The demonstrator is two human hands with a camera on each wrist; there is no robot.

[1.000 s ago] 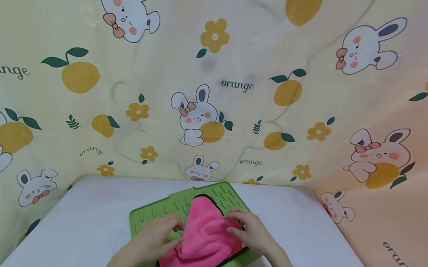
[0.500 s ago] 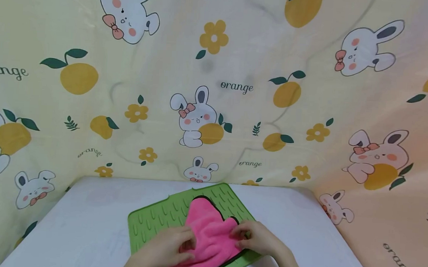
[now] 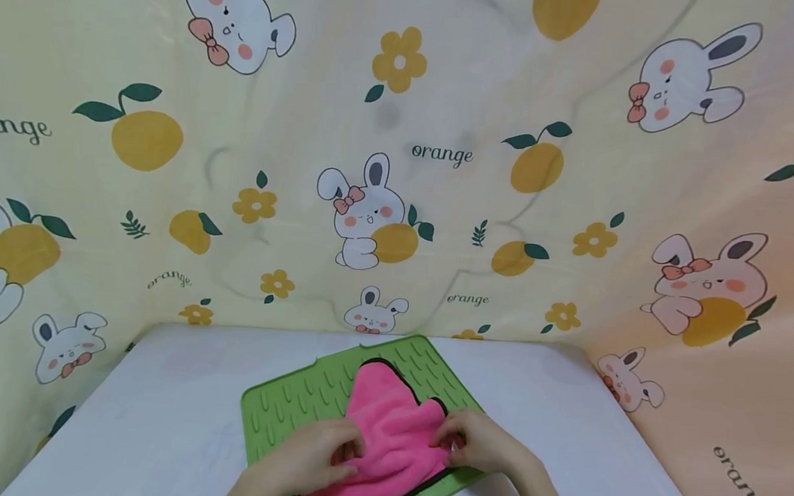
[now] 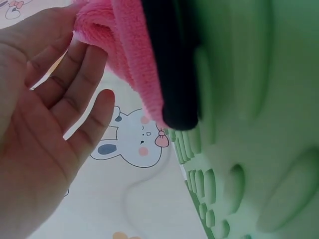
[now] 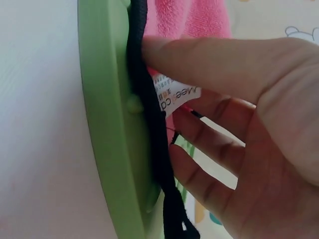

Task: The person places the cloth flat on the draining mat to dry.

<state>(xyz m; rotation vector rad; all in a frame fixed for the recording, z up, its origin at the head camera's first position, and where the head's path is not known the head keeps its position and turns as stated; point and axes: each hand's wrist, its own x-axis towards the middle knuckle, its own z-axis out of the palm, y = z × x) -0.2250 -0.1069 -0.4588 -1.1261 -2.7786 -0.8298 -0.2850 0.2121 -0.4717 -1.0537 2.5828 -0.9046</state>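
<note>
The left hand [image 3: 315, 453] pinches a fold of the pink cloth [image 3: 386, 450] between thumb and fingers; the right hand [image 3: 481, 438] pinches its right side. Both are bent inward from forearms rising over the worktop's [image 3: 159, 423] near edge. In the left wrist view, the little finger points free of the cloth. Only the right wrist view shows a printed white label [image 5: 174, 94] beside the thumb and a black loop [image 5: 177, 219] on the black edging [image 5: 149, 94]. The rumpled cloth lies on a green mat [image 3: 295, 400], midway between the worktop's side edges; the mat's far corner meets the far edge. The near end is cut off.
</note>
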